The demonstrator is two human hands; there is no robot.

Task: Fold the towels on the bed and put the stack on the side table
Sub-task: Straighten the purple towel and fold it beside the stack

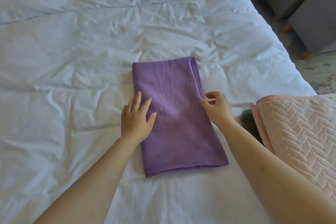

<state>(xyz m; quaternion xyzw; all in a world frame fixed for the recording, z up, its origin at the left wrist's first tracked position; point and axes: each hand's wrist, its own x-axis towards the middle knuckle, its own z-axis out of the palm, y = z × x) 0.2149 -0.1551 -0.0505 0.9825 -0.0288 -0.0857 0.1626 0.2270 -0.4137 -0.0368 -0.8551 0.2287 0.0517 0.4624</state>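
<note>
One purple towel (178,114), folded, lies on the bed (72,60) toward its near edge, a hand at each long side.
It lies as a long rectangle running away from the person, its layered edges stacked along the right side. The left hand (137,118) rests flat on the towel's left edge, fingers straight and spread. The right hand (216,109) is at the right edge, fingers loosely curled, fingertips touching the cloth; whether it pinches the edge cannot be told. A pink quilted cloth (300,142) lies at the bed's right edge, apart from the towel.
</note>
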